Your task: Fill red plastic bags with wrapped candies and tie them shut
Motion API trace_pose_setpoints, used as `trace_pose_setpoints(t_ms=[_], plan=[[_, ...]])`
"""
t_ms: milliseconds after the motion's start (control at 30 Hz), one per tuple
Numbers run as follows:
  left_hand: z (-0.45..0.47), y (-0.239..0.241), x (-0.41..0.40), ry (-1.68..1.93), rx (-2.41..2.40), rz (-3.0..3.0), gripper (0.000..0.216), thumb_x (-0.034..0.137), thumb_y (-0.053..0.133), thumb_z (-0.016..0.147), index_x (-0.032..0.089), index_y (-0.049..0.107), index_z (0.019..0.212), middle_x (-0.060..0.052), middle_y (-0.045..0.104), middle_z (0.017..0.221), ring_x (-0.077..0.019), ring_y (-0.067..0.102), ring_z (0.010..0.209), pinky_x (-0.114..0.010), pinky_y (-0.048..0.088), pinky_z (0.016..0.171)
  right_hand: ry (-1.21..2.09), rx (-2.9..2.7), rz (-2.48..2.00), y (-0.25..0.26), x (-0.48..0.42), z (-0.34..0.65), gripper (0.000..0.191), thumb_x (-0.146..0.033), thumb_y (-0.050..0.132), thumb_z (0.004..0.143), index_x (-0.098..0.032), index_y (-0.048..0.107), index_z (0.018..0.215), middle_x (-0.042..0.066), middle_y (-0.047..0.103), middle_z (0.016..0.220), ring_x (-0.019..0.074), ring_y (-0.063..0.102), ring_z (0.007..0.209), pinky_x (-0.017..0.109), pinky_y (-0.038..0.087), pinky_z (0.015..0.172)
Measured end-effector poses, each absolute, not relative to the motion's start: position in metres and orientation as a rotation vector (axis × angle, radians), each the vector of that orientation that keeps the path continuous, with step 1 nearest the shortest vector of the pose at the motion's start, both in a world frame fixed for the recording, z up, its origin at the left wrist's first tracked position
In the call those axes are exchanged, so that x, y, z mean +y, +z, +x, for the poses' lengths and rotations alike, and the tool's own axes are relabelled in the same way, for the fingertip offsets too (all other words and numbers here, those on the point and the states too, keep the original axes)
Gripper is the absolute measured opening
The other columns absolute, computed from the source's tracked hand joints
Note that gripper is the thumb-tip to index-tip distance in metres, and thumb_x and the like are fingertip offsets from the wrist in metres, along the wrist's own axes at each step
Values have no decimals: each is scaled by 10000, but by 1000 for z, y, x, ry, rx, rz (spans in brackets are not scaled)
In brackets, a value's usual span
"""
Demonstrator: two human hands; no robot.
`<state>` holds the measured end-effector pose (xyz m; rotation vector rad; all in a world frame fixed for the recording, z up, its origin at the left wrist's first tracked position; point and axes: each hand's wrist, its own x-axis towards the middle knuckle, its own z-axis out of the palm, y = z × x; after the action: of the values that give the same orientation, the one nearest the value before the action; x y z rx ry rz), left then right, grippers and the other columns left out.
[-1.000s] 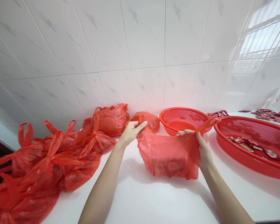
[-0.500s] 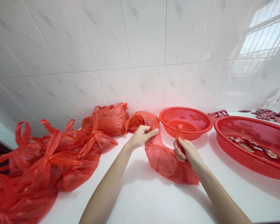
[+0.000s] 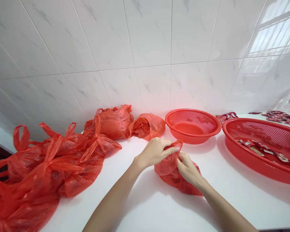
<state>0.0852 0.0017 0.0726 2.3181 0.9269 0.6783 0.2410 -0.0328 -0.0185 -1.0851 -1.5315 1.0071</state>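
Note:
A red plastic bag (image 3: 169,174) rests on the white table in front of me, its top gathered up between my hands. My left hand (image 3: 157,151) pinches the upper part of the bag from the left. Close beside it, my right hand (image 3: 189,169) is closed on the bag's neck, with some fingers hidden from view. What the bag contains, if anything, cannot be made out through the film.
Tied red bags (image 3: 50,167) pile up on the left. By the wall lie a full-looking bag (image 3: 114,124) and a crumpled one (image 3: 157,125). A small red basket (image 3: 193,140) and a larger one (image 3: 256,167) holding small packets (image 3: 263,149) stand right; more packets (image 3: 280,116) lie behind.
My hands have come together over the bag, the left moving right and slightly down. The bag's stretched top is now bunched between them.

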Motion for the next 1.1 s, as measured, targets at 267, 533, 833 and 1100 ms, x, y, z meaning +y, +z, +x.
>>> trace_pose_setpoints(t_ms=[267, 533, 833, 1100], plan=[[86, 69, 5, 888, 1182, 2127, 306, 447, 679, 845, 237, 586, 1046, 103, 440, 597, -119, 431, 564, -244, 324, 585, 702, -1628, -971, -5, -38, 248, 115, -200, 513, 807, -211, 467, 702, -52, 410, 630, 112, 374, 575, 239, 330, 528], [80, 66, 10, 545, 1063, 2116, 274, 344, 618, 825, 177, 586, 610, 55, 423, 555, -106, 348, 540, -272, 238, 524, 140, -1664, -800, -11, -33, 252, 345, -13, 501, 718, -233, 624, 954, 45, 662, 976, 206, 663, 913, 312, 541, 775], [72, 69, 18, 322, 769, 1945, 508, 501, 557, 899, 198, 329, 560, 65, 245, 567, -84, 218, 526, -279, 170, 517, 288, -1629, -971, -13, -36, 254, 338, -85, 459, 793, -232, 621, 1051, 13, 716, 856, 181, 671, 735, 284, 520, 672], [72, 68, 22, 435, 679, 1928, 329, 468, 655, 882, 158, 659, 772, 31, 493, 688, -110, 409, 658, -250, 326, 618, 920, -1462, -905, -3, -38, 256, 300, -283, 507, 925, -215, 571, 1210, -76, 511, 602, 111, 411, 479, 237, 348, 486]])
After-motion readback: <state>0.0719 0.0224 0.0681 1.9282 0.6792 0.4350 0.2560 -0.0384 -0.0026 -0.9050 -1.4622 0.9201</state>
